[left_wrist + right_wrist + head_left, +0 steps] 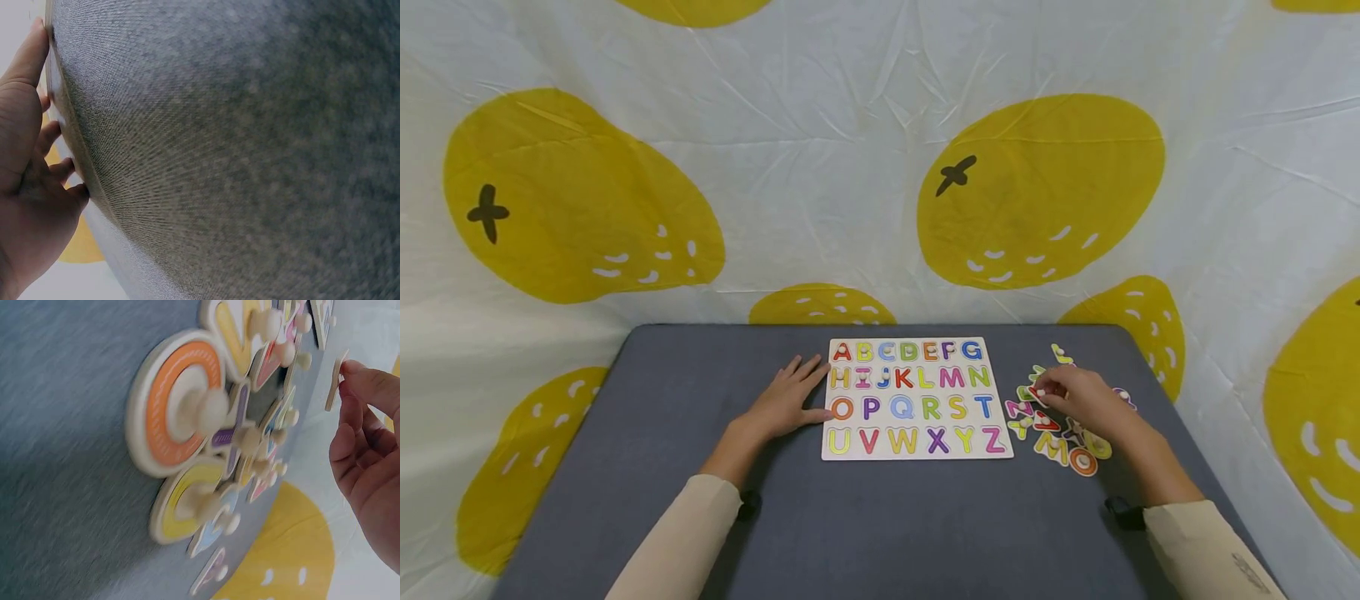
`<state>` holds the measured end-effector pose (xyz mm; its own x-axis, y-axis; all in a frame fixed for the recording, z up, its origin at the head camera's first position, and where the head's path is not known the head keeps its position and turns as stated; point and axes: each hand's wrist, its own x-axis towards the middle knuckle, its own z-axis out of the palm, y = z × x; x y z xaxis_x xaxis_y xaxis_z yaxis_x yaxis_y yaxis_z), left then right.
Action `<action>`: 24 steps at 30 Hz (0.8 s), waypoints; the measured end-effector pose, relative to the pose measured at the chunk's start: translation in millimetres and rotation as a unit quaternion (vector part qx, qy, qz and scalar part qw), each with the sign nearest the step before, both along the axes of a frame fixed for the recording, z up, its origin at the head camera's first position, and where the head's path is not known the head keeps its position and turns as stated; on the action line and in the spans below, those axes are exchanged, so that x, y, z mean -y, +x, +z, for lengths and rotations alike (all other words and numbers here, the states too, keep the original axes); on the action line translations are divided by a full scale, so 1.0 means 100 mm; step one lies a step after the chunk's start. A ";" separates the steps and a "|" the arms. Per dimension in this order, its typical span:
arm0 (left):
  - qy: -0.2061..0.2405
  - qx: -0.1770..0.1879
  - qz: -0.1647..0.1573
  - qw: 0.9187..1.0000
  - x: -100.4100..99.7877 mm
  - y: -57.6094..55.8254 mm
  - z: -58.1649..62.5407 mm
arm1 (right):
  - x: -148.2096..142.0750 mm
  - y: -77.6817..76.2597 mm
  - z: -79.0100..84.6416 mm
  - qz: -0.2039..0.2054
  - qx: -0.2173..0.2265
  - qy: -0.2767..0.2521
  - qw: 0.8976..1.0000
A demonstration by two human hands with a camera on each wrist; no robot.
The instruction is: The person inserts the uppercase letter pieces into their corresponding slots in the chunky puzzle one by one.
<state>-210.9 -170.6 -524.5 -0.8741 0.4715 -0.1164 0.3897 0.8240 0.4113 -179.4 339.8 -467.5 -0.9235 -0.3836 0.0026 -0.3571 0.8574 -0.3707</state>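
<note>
Cream-coloured letter board (916,423) lies between the hands I watch, long side running left to right; the closer left hand (786,400), fingers spread, touches its left edge; the right hand (1086,404), over loose letters (1047,422), pinches a letter piece (335,382).

Letter board (916,402), printed in four rows: A–G, H–N, O–T, U–Z. Loose pieces beside it: orange piece (1083,461), reading O; purple piece (230,436), reading X.
</note>
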 end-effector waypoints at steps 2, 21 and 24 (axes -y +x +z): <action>-0.001 0.001 0.001 1.000 0.00 0.00 0.01 | 0.04 -0.04 0.00 0.009 -0.003 -0.001 1.000; -0.013 0.011 0.004 1.000 0.01 -0.01 -0.02 | 1.07 -0.42 -0.11 0.035 0.046 -0.052 0.997; -0.010 0.010 0.003 1.000 0.01 -0.01 -0.01 | 1.22 -0.49 -0.13 0.044 0.048 -0.061 0.996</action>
<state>-211.4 -171.5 -525.6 -0.8746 0.4633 -0.1429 0.3763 0.8345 0.4025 -228.8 217.4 -480.6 -0.8843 -0.4657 -0.0332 -0.3869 0.7708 -0.5061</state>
